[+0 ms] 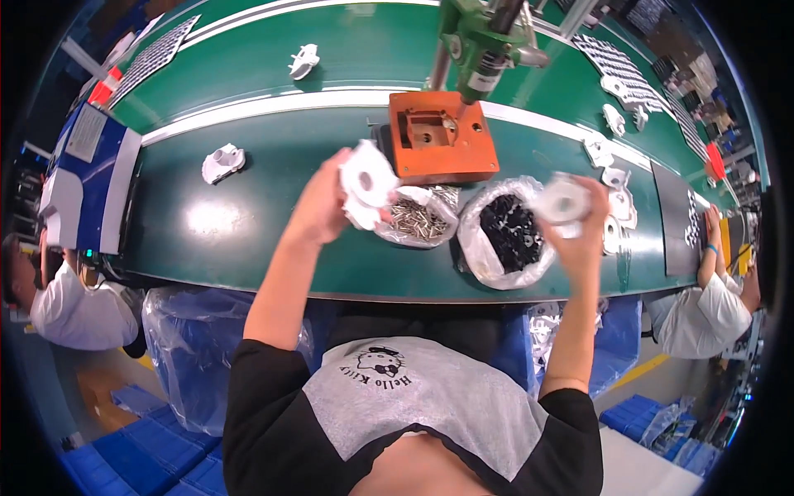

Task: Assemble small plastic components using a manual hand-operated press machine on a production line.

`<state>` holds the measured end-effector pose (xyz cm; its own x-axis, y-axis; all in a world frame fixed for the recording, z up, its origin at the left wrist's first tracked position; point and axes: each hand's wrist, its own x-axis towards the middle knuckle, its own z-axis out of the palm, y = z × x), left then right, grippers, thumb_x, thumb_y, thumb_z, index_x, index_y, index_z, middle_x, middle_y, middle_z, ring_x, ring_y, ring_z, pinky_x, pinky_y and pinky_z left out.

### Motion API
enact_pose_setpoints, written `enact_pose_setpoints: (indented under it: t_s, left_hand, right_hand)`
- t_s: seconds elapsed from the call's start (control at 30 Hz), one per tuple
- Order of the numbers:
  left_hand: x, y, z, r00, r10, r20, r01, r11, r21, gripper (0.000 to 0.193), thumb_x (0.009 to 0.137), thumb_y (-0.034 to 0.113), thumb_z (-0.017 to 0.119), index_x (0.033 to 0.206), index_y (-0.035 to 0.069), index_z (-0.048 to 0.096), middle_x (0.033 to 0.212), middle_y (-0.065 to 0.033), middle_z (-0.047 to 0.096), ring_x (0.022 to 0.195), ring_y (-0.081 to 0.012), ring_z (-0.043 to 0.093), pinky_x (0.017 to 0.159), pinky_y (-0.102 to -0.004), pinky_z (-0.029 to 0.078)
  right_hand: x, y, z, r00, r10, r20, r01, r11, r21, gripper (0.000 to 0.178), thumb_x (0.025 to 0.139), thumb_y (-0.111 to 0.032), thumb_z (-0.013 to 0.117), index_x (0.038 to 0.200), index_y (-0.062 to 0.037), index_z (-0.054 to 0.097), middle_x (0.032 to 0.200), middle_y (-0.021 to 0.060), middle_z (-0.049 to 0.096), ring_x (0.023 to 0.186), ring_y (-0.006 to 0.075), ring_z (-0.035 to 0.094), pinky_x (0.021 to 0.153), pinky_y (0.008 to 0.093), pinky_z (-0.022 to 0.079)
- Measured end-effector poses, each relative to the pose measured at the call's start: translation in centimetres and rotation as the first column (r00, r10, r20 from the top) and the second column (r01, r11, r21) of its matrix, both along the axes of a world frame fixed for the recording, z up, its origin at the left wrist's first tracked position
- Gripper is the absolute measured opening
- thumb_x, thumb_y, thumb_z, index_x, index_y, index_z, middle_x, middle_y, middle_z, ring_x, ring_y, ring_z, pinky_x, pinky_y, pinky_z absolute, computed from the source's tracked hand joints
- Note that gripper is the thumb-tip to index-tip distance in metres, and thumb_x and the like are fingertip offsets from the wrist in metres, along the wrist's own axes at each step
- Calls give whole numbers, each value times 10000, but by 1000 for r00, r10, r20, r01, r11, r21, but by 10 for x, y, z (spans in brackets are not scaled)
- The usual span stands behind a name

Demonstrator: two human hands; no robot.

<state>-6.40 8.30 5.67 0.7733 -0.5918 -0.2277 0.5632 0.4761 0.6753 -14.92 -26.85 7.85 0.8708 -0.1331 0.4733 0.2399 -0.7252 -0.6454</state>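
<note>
My left hand (321, 200) is closed round a white moulded plastic part (364, 175) with a round hole, raised just left of the orange fixture (443, 165). My right hand (585, 236) grips another white ring-shaped part (562, 203), slightly blurred, above the right edge of a bag of small black pieces (511, 231). Between my hands, a second plastic bag holds metal pins (418, 220). The orange fixture sits under a green press (484, 58), with a recess in its top.
One white part (223, 162) lies on the bench at left, and another (304, 61) on the green belt (364, 50). Several more white parts (616, 202) lie at right. A blue-and-white machine (91, 178) stands far left. Blue lined bins (198, 355) sit below the bench edge. Co-workers (703, 318) sit at both sides.
</note>
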Motion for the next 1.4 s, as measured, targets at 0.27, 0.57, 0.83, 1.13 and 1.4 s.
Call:
enact_pose_setpoints:
  t_s: [0.27, 0.57, 0.83, 1.13, 1.4]
  left_hand:
    - [-27, -78, -1, 912, -176, 371, -36, 865, 500, 483, 989, 425, 365, 939, 16, 616, 646, 29, 516, 536, -36, 419, 476, -198, 349]
    - [-23, -84, -34, 962, -48, 269, -48, 939, 340, 375, 1002, 300, 328, 1042, 29, 585, 819, 3, 596, 635, -36, 525, 521, -199, 406]
    - [-24, -82, -33, 976, -85, 201, 25, 959, 282, 279, 962, 202, 406, 1087, 11, 567, 984, -56, 620, 878, -118, 610, 761, -260, 491]
    - [-32, -87, -50, 990, -49, -129, 78, 971, 228, 230, 940, 175, 436, 1058, 32, 573, 967, -70, 623, 830, -156, 641, 661, -290, 540]
    - [-37, -89, -15, 932, 125, 340, -233, 925, 299, 298, 952, 290, 478, 1094, 28, 481, 970, -58, 569, 871, -118, 561, 772, -260, 456]
  right_hand:
    - [12, 97, 38, 806, 544, -234, -592, 736, -328, 892, 624, -124, 782, 1379, -1, 324, 1338, 157, 447, 1011, 327, 501, 890, 385, 436]
    - [10, 101, 10, 793, 578, -192, -604, 707, -369, 882, 610, -104, 773, 1355, 51, 327, 1335, 171, 443, 966, 310, 516, 873, 380, 447]
    - [10, 103, 12, 822, 552, -141, -558, 732, -391, 773, 610, -72, 744, 1291, 57, 401, 1334, 211, 417, 979, 325, 521, 898, 396, 430]
    - [7, 106, -7, 807, 553, -207, -588, 722, -364, 723, 631, -95, 746, 1260, 34, 413, 1288, 187, 439, 1062, 336, 511, 925, 397, 431]
    - [22, 83, 7, 850, 445, -283, -372, 887, 275, 683, 668, -283, 828, 1153, -9, 434, 967, 114, 538, 827, 175, 580, 754, 304, 486]
